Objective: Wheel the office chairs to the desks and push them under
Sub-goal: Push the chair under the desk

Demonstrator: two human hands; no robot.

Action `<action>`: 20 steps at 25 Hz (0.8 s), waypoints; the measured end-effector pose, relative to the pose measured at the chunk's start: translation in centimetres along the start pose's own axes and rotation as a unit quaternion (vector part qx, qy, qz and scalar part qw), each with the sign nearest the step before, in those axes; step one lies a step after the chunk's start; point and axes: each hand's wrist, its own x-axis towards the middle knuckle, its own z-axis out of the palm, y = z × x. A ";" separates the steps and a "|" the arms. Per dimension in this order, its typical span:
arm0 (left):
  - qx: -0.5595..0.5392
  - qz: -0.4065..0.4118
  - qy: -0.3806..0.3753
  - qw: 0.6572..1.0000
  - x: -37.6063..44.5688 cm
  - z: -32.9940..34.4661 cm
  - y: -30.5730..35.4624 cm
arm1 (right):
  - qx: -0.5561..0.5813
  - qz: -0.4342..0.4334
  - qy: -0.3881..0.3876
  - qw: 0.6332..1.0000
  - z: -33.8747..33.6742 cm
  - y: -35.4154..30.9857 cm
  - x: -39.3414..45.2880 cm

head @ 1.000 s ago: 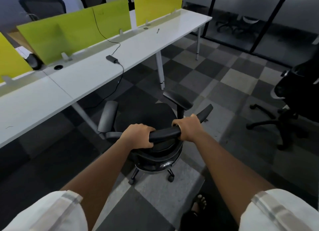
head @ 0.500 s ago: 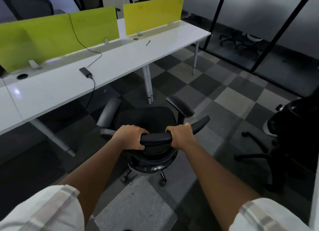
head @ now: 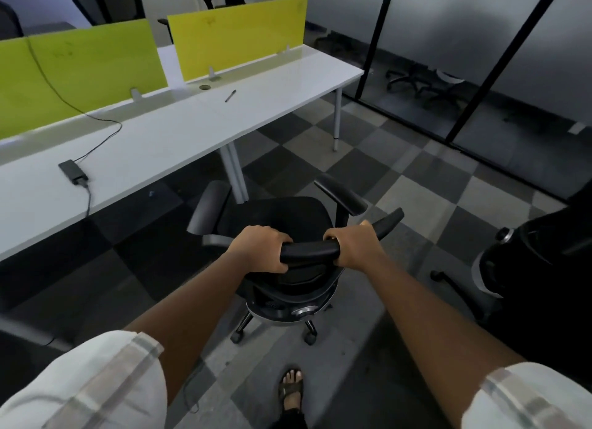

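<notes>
Closer to the desk [head: 179, 146] now, the chair [head: 288, 217] rolled short of its edge, both my left grip [head: 261, 249] and right grip [head: 355, 247] wrapped around the backrest top, wheeling; next, steer it clear of the desk leg [head: 234, 169].

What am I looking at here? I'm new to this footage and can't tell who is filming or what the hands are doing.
There is no machine here: a person wears a wide-angle camera on the head, looking forward and down, so you see their own arms. This is the only view. Both hands grip the curved top bar of a black office chair: the left hand and the right hand. The chair stands on the checked floor, short of the long white desk, not yet under it. On the desk lie a black power adapter with its cable and a pen; yellow-green divider screens stand along its back. Another black chair is at the right edge.
</notes>
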 end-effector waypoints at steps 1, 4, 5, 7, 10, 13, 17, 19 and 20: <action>0.000 0.005 0.004 1.000 3.1 -0.3 0.5 | -0.002 0.001 -0.006 1.000 -0.1 2.5 1.7; 0.015 0.005 -0.002 1.000 11.8 -1.4 2.2 | -0.010 0.013 -0.017 1.000 -1.0 9.7 6.7; 0.012 0.004 0.000 1.000 14.4 -1.9 2.5 | -0.006 0.019 -0.029 0.999 -1.3 11.8 8.2; 0.009 0.005 0.002 1.000 19.9 -2.9 3.3 | -0.002 0.024 -0.049 0.999 -2.0 16.0 11.5; 0.019 0.003 -0.005 1.000 27.0 -3.9 4.1 | -0.006 0.019 -0.050 0.999 -2.2 22.0 16.0; 0.020 -0.009 0.003 1.000 34.5 -4.6 4.8 | -0.017 -0.007 -0.047 0.999 -2.4 28.2 21.1; 0.020 -0.030 0.015 0.999 43.9 -5.6 7.2 | -0.017 -0.024 -0.039 0.999 -2.7 36.8 27.0; 0.019 -0.048 0.023 0.998 48.1 -6.5 8.1 | -0.011 -0.027 -0.051 0.998 -3.2 40.2 29.9; 0.020 -0.060 0.021 0.998 50.1 -6.9 8.5 | -0.006 -0.034 -0.056 0.998 -3.2 41.9 31.4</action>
